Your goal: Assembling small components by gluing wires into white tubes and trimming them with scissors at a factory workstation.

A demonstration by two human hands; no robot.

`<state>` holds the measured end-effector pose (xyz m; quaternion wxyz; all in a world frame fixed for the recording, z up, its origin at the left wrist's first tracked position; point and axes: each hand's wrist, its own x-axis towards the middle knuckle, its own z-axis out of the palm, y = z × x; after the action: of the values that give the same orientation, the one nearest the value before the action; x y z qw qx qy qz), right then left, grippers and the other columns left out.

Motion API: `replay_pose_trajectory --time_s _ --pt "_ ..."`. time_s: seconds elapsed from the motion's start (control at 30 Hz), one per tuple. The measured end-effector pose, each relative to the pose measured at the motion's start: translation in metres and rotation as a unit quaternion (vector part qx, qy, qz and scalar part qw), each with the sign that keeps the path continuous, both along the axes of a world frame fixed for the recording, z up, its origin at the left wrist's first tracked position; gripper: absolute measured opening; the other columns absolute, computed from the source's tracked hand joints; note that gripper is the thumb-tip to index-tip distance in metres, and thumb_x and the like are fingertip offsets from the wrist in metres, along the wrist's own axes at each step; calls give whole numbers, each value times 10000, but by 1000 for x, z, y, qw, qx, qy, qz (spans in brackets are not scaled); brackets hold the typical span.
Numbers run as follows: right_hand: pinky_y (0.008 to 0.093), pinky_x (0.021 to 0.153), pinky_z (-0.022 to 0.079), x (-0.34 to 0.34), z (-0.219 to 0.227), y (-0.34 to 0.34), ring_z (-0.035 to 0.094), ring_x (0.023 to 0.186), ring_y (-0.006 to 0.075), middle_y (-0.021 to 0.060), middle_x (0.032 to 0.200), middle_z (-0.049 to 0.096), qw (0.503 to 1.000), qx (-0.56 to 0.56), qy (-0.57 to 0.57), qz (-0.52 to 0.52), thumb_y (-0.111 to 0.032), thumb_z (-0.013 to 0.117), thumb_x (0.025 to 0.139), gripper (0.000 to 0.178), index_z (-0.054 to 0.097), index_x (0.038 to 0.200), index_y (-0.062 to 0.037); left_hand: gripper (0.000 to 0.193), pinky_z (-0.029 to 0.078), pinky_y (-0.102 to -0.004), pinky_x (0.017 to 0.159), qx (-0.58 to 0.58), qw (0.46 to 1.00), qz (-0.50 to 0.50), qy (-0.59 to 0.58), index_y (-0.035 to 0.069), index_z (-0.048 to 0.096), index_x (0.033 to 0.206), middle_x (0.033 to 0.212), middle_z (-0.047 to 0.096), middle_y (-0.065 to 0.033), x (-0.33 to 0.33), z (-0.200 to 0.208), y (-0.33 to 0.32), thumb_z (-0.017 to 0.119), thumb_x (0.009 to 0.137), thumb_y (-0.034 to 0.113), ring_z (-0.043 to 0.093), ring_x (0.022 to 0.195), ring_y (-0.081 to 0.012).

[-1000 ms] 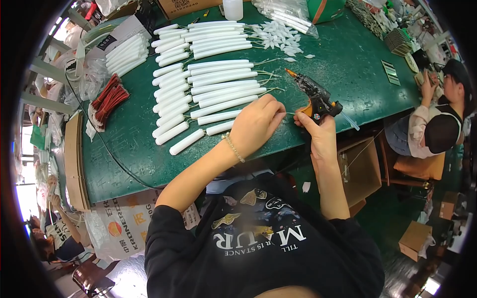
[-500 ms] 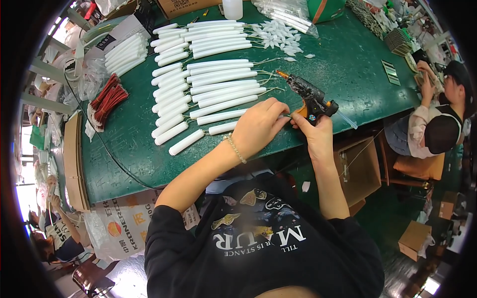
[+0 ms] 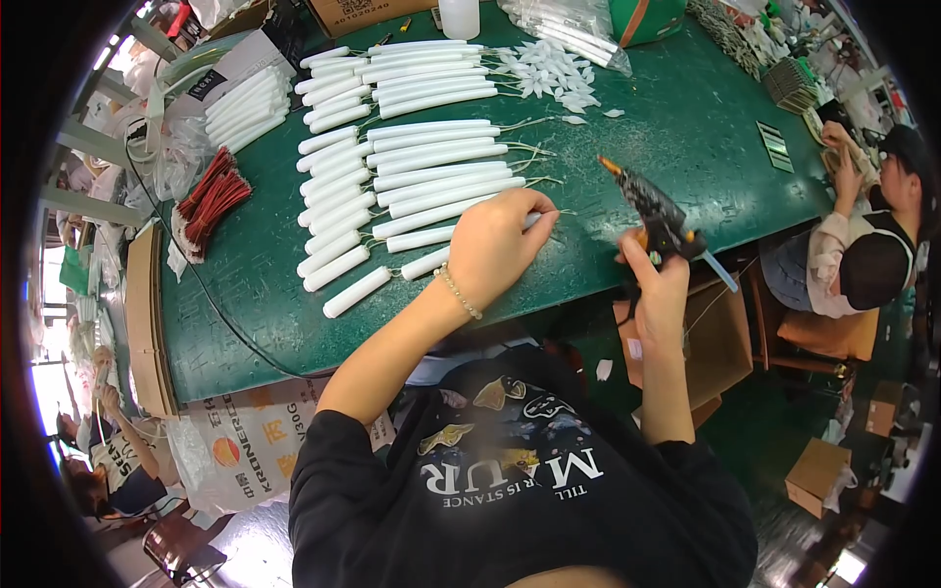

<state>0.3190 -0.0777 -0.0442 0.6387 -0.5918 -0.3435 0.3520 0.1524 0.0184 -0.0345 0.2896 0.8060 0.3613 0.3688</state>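
Observation:
My left hand [image 3: 495,240] pinches the right end of the nearest long white stick [image 3: 424,263], with a thin cord tip poking out past the fingers. Its hold is partly hidden under the knuckles. A shorter white stick [image 3: 357,292] is joined to the same one by a cord. In my right hand [image 3: 657,284] is a black glue gun [image 3: 655,208], its orange nozzle aimed up and left, and a clear glue stick coming out of its back. More white sticks [image 3: 436,152] lie in rows beyond my left hand, their cord ends toward the right.
White leaf-shaped pieces [image 3: 549,73] are heaped at the far middle of the green table [image 3: 686,108]. Red-tipped wires [image 3: 211,201] and a stack of white sticks [image 3: 248,108] lie left. A cardboard box [image 3: 720,343] stands below the right edge. A co-worker [image 3: 863,225] sits at right.
My right hand has drawn the glue gun right and slightly down, away from my left hand. My left hand has shifted a little left, and the nearest pair of sticks moved left with it.

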Motion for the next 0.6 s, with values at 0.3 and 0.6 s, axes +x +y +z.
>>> replay_pose_trajectory --time_s 0.3,0.6 --pt "192 530 361 -7 -10 -30 463 612 34 -44 719 536 995 -73 -63 36 -199 663 811 177 595 882 -51 155 494 -308 642 -53 997 34 39 23 644 819 782 650 -119 0 4 3 638 766 168 634 703 -260" --pt "192 466 328 -16 -3 -16 439 525 33 -47 623 502 992 -80 -93 24 -211 686 794 193 596 838 -47 153 486 -304 611 -47 998 35 23 17 644 802 752 645 -119 0 3 3 641 760 163 625 662 -252"
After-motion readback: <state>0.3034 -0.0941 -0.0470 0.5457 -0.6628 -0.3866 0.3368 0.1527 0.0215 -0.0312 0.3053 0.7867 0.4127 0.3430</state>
